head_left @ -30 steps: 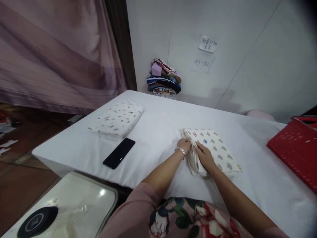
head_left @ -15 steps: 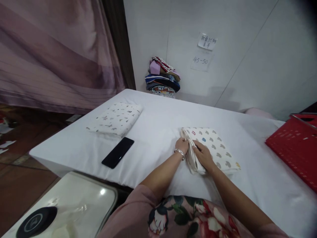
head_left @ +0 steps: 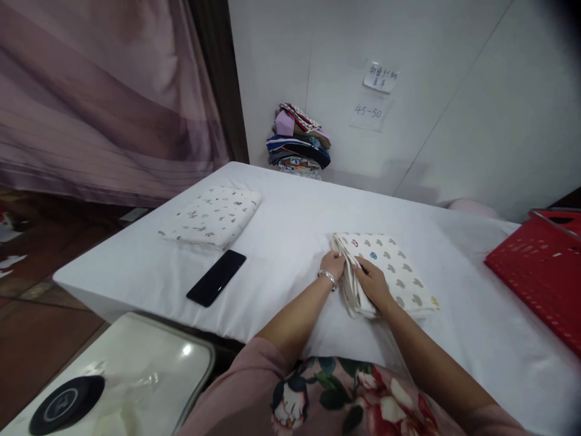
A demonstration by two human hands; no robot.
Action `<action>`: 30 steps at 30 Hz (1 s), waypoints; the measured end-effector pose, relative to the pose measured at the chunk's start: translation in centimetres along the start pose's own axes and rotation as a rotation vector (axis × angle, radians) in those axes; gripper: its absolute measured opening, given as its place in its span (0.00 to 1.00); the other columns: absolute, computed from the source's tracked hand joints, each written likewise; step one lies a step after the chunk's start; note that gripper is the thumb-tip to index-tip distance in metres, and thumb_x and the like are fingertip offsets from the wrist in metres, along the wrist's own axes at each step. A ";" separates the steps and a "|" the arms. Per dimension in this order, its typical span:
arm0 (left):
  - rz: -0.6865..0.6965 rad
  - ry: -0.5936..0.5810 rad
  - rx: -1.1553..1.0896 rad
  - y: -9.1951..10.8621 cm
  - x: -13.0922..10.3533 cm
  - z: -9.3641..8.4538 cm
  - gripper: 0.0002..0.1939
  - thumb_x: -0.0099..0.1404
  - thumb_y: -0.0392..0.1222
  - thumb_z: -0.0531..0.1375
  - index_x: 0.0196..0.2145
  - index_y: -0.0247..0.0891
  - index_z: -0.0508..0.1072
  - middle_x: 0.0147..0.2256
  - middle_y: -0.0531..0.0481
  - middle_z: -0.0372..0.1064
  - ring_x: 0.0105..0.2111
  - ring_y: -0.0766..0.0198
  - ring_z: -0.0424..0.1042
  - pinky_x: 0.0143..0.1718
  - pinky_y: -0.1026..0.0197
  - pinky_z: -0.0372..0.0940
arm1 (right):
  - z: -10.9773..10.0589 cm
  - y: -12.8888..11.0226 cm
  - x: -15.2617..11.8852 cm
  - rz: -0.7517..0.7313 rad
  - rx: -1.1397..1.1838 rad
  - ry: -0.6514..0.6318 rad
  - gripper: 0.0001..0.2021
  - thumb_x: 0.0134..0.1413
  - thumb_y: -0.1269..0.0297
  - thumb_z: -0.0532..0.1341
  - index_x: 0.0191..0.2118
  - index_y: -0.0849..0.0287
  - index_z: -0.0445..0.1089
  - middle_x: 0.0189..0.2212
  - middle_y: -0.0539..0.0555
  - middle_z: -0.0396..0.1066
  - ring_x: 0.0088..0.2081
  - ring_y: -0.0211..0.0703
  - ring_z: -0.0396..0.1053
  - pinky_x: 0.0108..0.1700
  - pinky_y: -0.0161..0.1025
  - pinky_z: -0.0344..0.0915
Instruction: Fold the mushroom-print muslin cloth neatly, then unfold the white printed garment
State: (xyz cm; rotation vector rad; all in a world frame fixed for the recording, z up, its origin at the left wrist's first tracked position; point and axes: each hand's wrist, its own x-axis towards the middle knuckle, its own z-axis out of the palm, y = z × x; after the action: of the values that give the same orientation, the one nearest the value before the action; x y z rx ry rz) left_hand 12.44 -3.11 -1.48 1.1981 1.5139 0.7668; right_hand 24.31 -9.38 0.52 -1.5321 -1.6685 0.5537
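Note:
A folded cream cloth (head_left: 390,266) printed with grey mushroom-like shapes lies on the white-covered table (head_left: 290,212) in front of me. My left hand (head_left: 333,264), with a silver bracelet at the wrist, is closed on the cloth's near left edge, where several layers show. Close beside it, my right hand (head_left: 373,283) grips the same layered edge, its thumb and fingers partly tucked into the folds. Some fingertips of both hands are hidden by the fabric.
A second folded white cloth (head_left: 213,215) with small dark prints lies on the left, near a black phone (head_left: 216,277). A red basket (head_left: 540,266) stands at the right. Folded clothes (head_left: 298,142) are piled beyond the back edge. A pale appliance lid (head_left: 149,363) sits at lower left.
Both hands keep their hold on the cloth's left edge, with almost no movement. The view has shifted very slightly.

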 end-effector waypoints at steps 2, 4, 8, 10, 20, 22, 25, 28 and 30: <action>-0.026 -0.036 -0.030 -0.2 0.3 0.0 0.04 0.56 0.39 0.56 0.28 0.37 0.70 0.22 0.53 0.68 0.23 0.66 0.67 0.27 0.65 0.61 | 0.0 -0.2 0.0 -0.015 -0.017 -0.014 0.18 0.55 0.57 0.52 0.49 0.51 0.70 0.45 0.51 0.72 0.47 0.49 0.67 0.52 0.48 0.61; -0.047 -0.078 -0.066 -0.2 0.4 0.0 0.05 0.57 0.39 0.56 0.28 0.36 0.70 0.18 0.55 0.64 0.18 0.68 0.64 0.23 0.66 0.59 | 0.1 -0.4 0.0 -0.032 -0.034 -0.025 0.18 0.55 0.58 0.52 0.49 0.52 0.70 0.45 0.52 0.72 0.47 0.49 0.67 0.52 0.47 0.61; -0.072 -0.145 -0.146 0.1 0.3 -0.5 0.09 0.60 0.40 0.54 0.25 0.35 0.69 0.14 0.57 0.60 0.15 0.70 0.60 0.18 0.68 0.56 | 0.3 -0.5 0.0 -0.054 -0.055 -0.028 0.18 0.55 0.58 0.52 0.48 0.54 0.70 0.44 0.53 0.72 0.46 0.48 0.67 0.51 0.46 0.61; -0.080 -0.165 -0.177 0.2 0.3 -0.6 0.14 0.62 0.44 0.53 0.23 0.35 0.68 0.15 0.56 0.60 0.14 0.71 0.60 0.18 0.68 0.56 | 0.4 -0.5 -0.1 -0.059 -0.051 -0.019 0.18 0.55 0.58 0.51 0.49 0.54 0.70 0.45 0.53 0.72 0.46 0.48 0.67 0.51 0.47 0.61; -0.059 -0.214 -0.226 -0.3 0.6 -0.7 0.14 0.59 0.49 0.61 0.25 0.34 0.69 0.14 0.59 0.58 0.14 0.74 0.58 0.16 0.70 0.54 | 0.1 0.4 -0.1 0.073 0.015 0.044 0.18 0.56 0.56 0.51 0.47 0.53 0.72 0.43 0.53 0.73 0.45 0.51 0.68 0.48 0.47 0.64; -0.053 -0.232 -0.237 -0.3 0.5 -0.9 0.14 0.58 0.49 0.62 0.25 0.34 0.69 0.14 0.59 0.58 0.14 0.74 0.58 0.16 0.71 0.55 | 0.0 0.4 -0.1 0.107 0.036 0.056 0.19 0.56 0.55 0.52 0.47 0.54 0.72 0.43 0.53 0.73 0.45 0.52 0.68 0.48 0.47 0.63; -0.049 -0.245 -0.248 -0.2 0.5 -1.0 0.14 0.59 0.49 0.61 0.26 0.34 0.69 0.14 0.59 0.58 0.14 0.75 0.57 0.16 0.71 0.55 | 0.0 0.0 -0.1 0.050 0.035 0.018 0.19 0.55 0.54 0.53 0.48 0.55 0.71 0.45 0.54 0.72 0.47 0.52 0.67 0.51 0.48 0.62; -0.045 -0.237 -0.242 -0.2 0.6 -0.9 0.14 0.59 0.50 0.61 0.27 0.34 0.70 0.13 0.60 0.57 0.13 0.74 0.56 0.16 0.70 0.54 | 0.1 -0.2 0.0 -0.008 0.002 -0.025 0.20 0.51 0.55 0.57 0.49 0.56 0.70 0.47 0.55 0.71 0.48 0.52 0.67 0.53 0.49 0.61; -0.041 -0.227 -0.230 -0.2 0.7 -0.7 0.14 0.58 0.50 0.61 0.27 0.34 0.70 0.12 0.60 0.56 0.13 0.73 0.56 0.15 0.70 0.53 | 0.2 0.0 0.1 0.011 -0.013 -0.010 0.20 0.49 0.58 0.58 0.49 0.55 0.70 0.46 0.54 0.72 0.48 0.52 0.67 0.53 0.49 0.61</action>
State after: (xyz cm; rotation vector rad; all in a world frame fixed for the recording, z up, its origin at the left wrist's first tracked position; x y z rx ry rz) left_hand 11.67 -2.46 -1.67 1.0414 1.2253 0.7297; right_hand 24.14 -9.27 0.40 -1.5514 -1.6754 0.5581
